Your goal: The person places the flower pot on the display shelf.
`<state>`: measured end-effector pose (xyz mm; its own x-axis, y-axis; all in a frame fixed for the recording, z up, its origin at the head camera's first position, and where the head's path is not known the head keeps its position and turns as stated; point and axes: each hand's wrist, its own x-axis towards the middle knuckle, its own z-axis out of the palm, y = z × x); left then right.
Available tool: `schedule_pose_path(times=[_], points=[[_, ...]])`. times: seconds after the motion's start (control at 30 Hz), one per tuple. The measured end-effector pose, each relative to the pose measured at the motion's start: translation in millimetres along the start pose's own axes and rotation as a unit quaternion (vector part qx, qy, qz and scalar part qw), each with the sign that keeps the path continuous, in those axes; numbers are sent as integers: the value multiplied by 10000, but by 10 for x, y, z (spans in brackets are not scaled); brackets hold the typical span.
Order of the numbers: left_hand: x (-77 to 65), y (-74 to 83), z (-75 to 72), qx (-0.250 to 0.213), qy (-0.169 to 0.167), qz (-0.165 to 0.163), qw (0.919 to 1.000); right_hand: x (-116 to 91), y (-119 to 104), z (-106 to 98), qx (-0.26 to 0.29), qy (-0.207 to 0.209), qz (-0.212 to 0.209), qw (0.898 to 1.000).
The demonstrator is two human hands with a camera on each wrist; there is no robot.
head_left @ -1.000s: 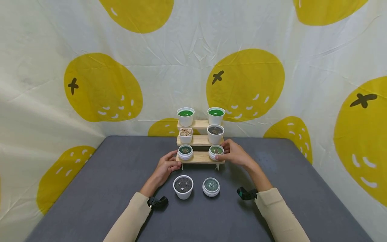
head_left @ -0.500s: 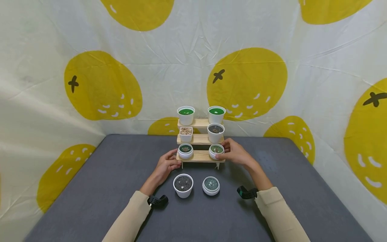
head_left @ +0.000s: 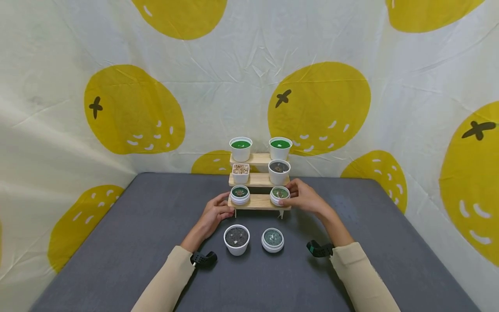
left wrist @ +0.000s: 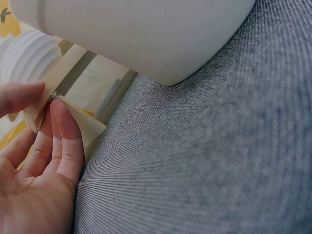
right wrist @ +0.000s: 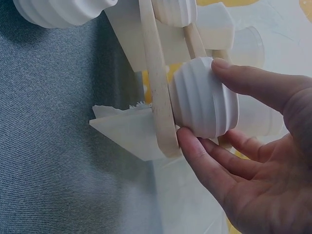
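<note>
A three-step wooden display stand (head_left: pixel 255 202) holds small white pots. At the left end of its lowest shelf, my left hand (head_left: pixel 212 214) pinches the board, thumb above and fingertips below, as the left wrist view shows. My right hand (head_left: pixel 306 198) holds a ribbed white pot (right wrist: pixel 204 97) with green filling between thumb and fingers, at the right end of that same shelf. The pot sits upright against the board. On the shelf's left end stands a matching ribbed pot (head_left: pixel 240 195) with dark green filling.
Two pots with green tops (head_left: pixel 241 149) (head_left: pixel 280 149) stand on the top shelf. The middle shelf bears a square pot (head_left: pixel 240 173) of pebbles and a grey-filled pot (head_left: pixel 279 172). On the grey table (head_left: pixel 187 190), in front, stand a dark-filled pot (head_left: pixel 236 239) and a ribbed grey-green one (head_left: pixel 272 240).
</note>
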<state>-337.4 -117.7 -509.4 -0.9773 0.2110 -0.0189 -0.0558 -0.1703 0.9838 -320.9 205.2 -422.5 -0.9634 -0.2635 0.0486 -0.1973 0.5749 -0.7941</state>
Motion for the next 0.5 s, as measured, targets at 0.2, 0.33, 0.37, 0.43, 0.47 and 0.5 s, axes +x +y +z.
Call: schedule_pose_path(times=[0.2,0.33,0.37,0.43,0.47,0.5], points=[[-5,-2,5,-22,27,-12,10000,-22,-6,-21,-48,-25,-88,9999],[-7,-3,4,-55,25,-36,10000,-50,-33,-48,-171,-72,-241,9995],[-8,-3,4,-55,23,-41,10000,-62,-43,-57,-230,-76,-280,9993],[-7,-5,2,-61,21,-37,10000,-92,-75,-81,-360,-67,-341,9987],[-9,-4,2,-66,24,-43,10000,-111,-93,-97,-460,-51,-367,9983],[-12,-5,1,-66,27,-50,10000,-134,-118,-114,-587,-19,-364,9976]])
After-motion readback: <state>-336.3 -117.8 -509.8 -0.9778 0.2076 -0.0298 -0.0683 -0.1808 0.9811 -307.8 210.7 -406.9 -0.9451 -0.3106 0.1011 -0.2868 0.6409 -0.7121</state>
